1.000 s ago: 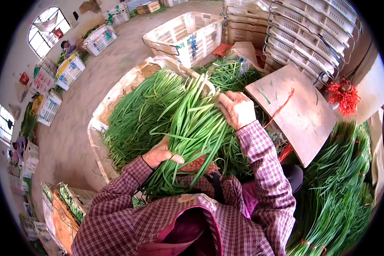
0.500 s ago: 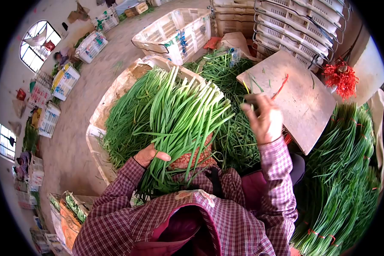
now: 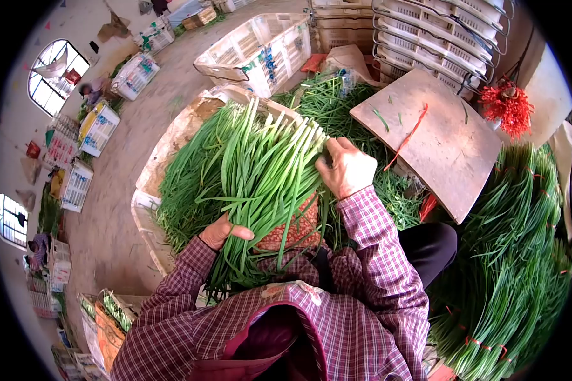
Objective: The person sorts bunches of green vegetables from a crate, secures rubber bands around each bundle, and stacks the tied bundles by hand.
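One bunch of greens [image 3: 270,184] mid-view, left hand [image 3: 219,232] closed round leaves [image 3: 235,270] at seven o'clock, thumb over, right hand [image 3: 348,166] at three o'clock, fingertips pinched on edge stalks [image 3: 313,143], crate [image 3: 165,152] at nine o'clock.

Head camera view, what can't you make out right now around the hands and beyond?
In the head view:
Left hand: most fingers, hidden by the bunch of greens.
Right hand: whether its fingertips pinch a stalk, too small to tell.
Nearest crate: its floor, covered by greens.
Stack of crates: its top, cut off by the upper edge.
Distant person near the upper window: their hands, too small and blurred.
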Available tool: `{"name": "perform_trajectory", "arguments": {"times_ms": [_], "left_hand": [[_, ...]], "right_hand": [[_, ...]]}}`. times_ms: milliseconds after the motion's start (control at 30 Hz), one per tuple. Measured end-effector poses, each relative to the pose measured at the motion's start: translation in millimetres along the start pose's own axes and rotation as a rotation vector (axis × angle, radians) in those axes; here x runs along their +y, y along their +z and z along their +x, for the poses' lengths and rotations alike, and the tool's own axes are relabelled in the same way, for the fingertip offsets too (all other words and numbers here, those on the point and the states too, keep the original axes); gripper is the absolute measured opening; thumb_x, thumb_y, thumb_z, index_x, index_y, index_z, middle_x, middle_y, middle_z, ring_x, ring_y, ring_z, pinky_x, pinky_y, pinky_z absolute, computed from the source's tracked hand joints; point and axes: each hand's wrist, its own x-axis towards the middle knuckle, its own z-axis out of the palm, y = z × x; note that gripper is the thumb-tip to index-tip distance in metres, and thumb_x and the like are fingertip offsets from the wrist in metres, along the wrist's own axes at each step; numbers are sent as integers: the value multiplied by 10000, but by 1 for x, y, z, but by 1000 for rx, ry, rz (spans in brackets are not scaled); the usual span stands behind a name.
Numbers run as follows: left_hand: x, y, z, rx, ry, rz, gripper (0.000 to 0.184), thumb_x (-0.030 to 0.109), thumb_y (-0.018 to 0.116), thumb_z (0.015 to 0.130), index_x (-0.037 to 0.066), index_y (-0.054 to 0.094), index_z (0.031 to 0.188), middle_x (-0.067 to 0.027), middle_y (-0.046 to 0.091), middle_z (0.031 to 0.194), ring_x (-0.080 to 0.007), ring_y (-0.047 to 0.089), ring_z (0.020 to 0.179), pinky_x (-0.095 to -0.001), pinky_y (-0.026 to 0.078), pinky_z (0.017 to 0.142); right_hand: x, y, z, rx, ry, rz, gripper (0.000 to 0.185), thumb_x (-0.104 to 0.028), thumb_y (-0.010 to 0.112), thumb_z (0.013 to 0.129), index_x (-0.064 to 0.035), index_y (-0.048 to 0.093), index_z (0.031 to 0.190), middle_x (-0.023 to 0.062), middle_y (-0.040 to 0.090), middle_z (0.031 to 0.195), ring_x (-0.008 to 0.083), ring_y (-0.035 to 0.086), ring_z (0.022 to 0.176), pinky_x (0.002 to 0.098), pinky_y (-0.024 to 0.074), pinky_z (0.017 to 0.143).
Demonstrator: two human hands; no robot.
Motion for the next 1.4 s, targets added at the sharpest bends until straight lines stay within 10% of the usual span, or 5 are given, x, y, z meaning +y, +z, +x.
{"name": "perform_trajectory", "arguments": {"times_ms": [600, 933, 1067, 1167, 1400], "left_hand": [[-17, -14, -11, -13, 26, 57, 1138, 629, 778, 570, -38, 342, 1381, -160, 554, 1250, -240, 575, 1122, -402, 469, 978], [-19, -20, -16, -20, 45, 42, 1040, 585, 755, 662, -23, 330, 1391, -168, 542, 1265, -264, 569, 1128, -409, 489, 958], [-41, -44, -22, 10, -61, -105, 923, 507, 763, 711, 9, 371, 1381, -171, 565, 1234, -266, 579, 1112, -404, 513, 910], [-1, -4, -13, -193, 20, -327, 501, 131, 697, 751, -47, 521, 1185, -161, 611, 793, -237, 554, 548, -346, 429, 479], [-23, -29, -7, -332, -41, -447, 531, 91, 738, 743, -6, 535, 1224, -176, 631, 953, -272, 621, 700, -394, 515, 534]], "right_hand": [[-6, -6, -5, 54, -46, -23, 280, -279, 757, 689, -73, 679, 862, 33, 570, 1111, 241, 513, 1024, 398, 407, 879], [72, -3, 26, 346, 109, -196, 113, -205, 663, 765, -116, 607, 805, 56, 605, 803, 221, 597, 736, 381, 498, 704], [104, -48, 16, 96, 330, -277, 190, -306, 644, 837, -137, 652, 924, 57, 641, 870, 216, 656, 760, 354, 528, 616], [89, -37, -4, -92, 257, -10, 474, -431, 650, 825, -106, 563, 1158, 139, 636, 1039, 257, 662, 898, 363, 549, 728], [2, -13, -13, -905, 362, 1203, 969, -150, 747, 787, -117, 67, 1476, 218, 470, 1264, 242, 539, 1001, 347, 493, 806]]}}
